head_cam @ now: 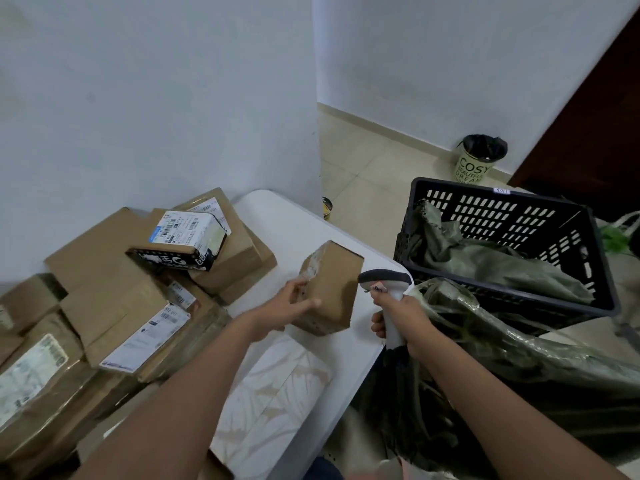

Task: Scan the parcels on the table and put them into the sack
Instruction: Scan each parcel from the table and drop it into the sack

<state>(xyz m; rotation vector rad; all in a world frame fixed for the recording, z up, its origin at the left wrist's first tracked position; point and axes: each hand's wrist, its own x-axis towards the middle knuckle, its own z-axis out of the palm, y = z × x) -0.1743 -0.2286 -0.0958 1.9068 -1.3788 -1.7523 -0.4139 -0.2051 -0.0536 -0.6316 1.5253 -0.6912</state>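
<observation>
My left hand (289, 303) grips a small brown cardboard parcel (332, 285) and holds it tilted just above the white table (284, 220). Close to the parcel's right side, my right hand (403, 313) is wrapped around the handle of a white barcode scanner (386, 284) with a dark head. The dark green sack (519, 372), wrapped in clear plastic, hangs open at the table's right edge below my right hand. Several more brown parcels (104, 306) with white labels lie piled on the left of the table.
A black plastic crate (502, 209) holding green sacks stands on the right behind the open sack. A flat white patterned package (277, 393) lies on the table near me. A small bin (479, 159) stands on the floor by the far wall.
</observation>
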